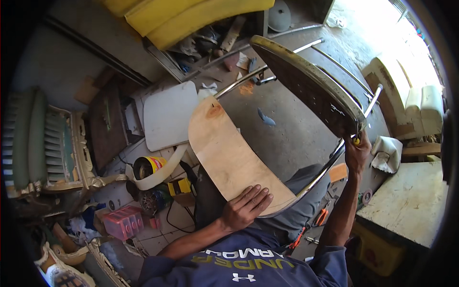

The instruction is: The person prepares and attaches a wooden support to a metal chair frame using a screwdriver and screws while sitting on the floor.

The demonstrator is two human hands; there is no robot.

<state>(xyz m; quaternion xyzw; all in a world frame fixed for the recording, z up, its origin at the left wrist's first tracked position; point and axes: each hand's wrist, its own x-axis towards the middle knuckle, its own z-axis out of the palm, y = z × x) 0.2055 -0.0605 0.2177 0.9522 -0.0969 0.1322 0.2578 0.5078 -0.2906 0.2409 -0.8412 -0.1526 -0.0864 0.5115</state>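
Observation:
My left hand (246,208) lies with fingers extended on a curved pale plywood panel (224,148) across the tubular chrome chair frame (313,184) over my lap. My right hand (357,148) is closed round a small yellow-handled tool (356,140), perhaps a screwdriver, at the lower end of the dark seat board (306,81) with a worn yellowish edge, which is tilted up on the frame. The tool's tip is hidden.
A white board (169,112), a yellow bucket (157,163) and pink plastic box (122,220) lie left, near an ornate chair frame (52,143). Orange-handled tools (321,216) are by my right leg. A stained pale board (401,201) and cream cushions (423,110) occupy the right.

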